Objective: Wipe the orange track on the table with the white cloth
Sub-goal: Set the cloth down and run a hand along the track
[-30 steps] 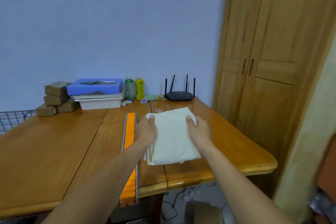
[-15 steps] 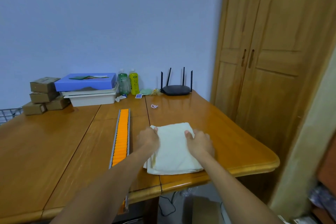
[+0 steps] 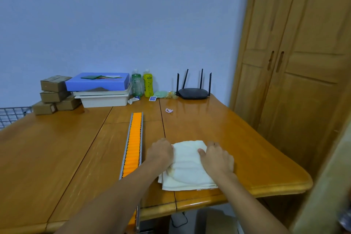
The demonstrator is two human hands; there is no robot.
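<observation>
Hands point(image 3: 160, 153) point(image 3: 216, 158) flat (ungripped) on white cloth point(image 3: 187, 169); left forearm crosses orange track point(image 3: 133, 142).

We face a pale blue wall point(image 3: 114, 15); a wooden wardrobe point(image 3: 296, 62) with two doors stands at right, beside our glossy wooden bench point(image 3: 47, 157) with rounded corner.

Head-height, forward-down over table point(image 3: 57, 157)

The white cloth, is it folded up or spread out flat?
Folded. The white cloth shows stacked layers at its near left edge, lying beside the orange track under both hands.
</observation>
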